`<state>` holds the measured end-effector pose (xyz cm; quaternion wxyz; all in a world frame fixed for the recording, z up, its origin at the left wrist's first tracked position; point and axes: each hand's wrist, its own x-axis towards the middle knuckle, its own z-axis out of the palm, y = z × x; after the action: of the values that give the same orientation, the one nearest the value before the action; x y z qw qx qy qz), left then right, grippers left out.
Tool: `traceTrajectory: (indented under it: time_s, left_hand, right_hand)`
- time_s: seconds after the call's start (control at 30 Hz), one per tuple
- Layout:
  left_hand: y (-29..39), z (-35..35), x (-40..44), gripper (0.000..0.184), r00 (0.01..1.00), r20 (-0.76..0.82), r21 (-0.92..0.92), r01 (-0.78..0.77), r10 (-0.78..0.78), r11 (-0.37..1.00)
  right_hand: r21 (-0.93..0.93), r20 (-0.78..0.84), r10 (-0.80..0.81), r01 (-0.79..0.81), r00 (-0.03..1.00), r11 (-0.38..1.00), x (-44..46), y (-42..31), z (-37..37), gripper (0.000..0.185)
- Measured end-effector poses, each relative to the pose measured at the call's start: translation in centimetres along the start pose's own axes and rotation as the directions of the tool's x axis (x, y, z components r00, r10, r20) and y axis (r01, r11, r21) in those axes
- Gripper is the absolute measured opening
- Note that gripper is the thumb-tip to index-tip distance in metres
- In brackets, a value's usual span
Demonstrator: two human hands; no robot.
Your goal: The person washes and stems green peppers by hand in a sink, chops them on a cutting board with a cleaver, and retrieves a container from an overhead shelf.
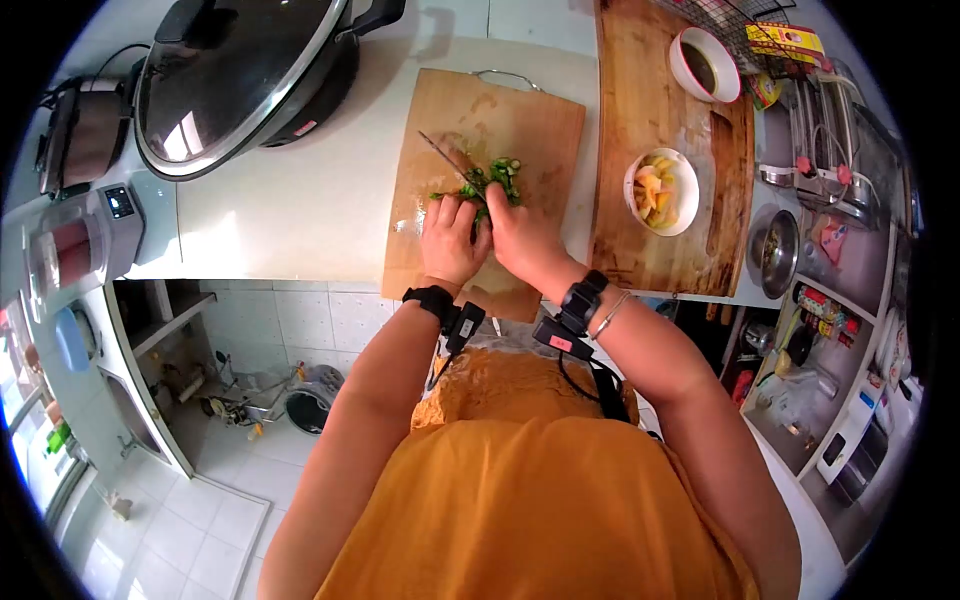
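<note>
A kitchen knife (447,157) points toward the upper left over the wooden cutting board (540,130). My right hand (522,235) is closed round its handle, which the fingers mostly hide. Close beside the blade, my left hand (453,238) rests on the board with fingers curled over some green vegetable. More chopped green vegetable (503,178) lies in a small heap on the far side of the knife. Its exact kind is too small to tell.
Right of the board, a larger wooden board (625,90) carries a white bowl (687,196) of pale yellow-orange slices and a bowl of dark liquid (700,66). A metal bowl (775,250) sits farther right. A big lidded pan (235,85) stands at the upper left.
</note>
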<state>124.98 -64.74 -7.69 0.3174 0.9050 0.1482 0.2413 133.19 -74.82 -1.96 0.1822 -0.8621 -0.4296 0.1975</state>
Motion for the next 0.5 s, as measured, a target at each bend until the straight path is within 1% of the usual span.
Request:
traceTrajectory:
  time_s: [0.03,0.1,0.2,0.23,0.37,0.43,0.5]
  left_hand:
    - [0.0,0.0,0.1,0.015,1.000,-0.003,0.002,-0.004,0.004,1.000]
    - [-0.2,0.3,-0.1,0.014,1.000,-0.022,-0.009,-0.002,0.002,1.000]
    - [-0.4,0.4,-0.2,0.015,1.000,-0.015,-0.017,-0.001,0.001,1.000]
    - [-0.4,0.5,-0.2,0.015,1.000,-0.015,-0.020,-0.004,0.004,1.000]
    - [-0.5,0.5,-0.2,0.016,1.000,-0.020,-0.013,0.003,-0.004,1.000]
    - [-0.3,0.5,-0.1,0.016,1.000,-0.027,-0.018,-0.006,0.006,1.000]
    - [-0.3,0.3,-0.2,0.015,1.000,0.015,-0.008,0.015,-0.015,1.000]
  right_hand:
    - [-0.001,-0.005,-0.002,0.002,1.000,1.000,-0.6,0.3,-0.2,0.042]
    - [0.025,0.114,0.081,-0.084,0.990,0.996,-2.7,1.0,-0.7,0.040]
    - [0.028,0.104,0.042,-0.046,0.994,0.999,-4.4,1.7,-1.7,0.039]
    - [-0.013,0.135,0.054,-0.053,0.989,0.998,-4.7,1.6,-2.1,0.051]
    - [-0.028,0.155,0.071,-0.068,0.985,0.997,-5.8,-0.3,-4.2,0.051]
    - [-0.105,0.233,0.083,-0.060,0.969,0.993,-6.2,-0.8,-4.7,0.052]
    - [-0.096,0.231,0.088,-0.068,0.969,0.993,-6.3,-1.0,-5.0,0.052]
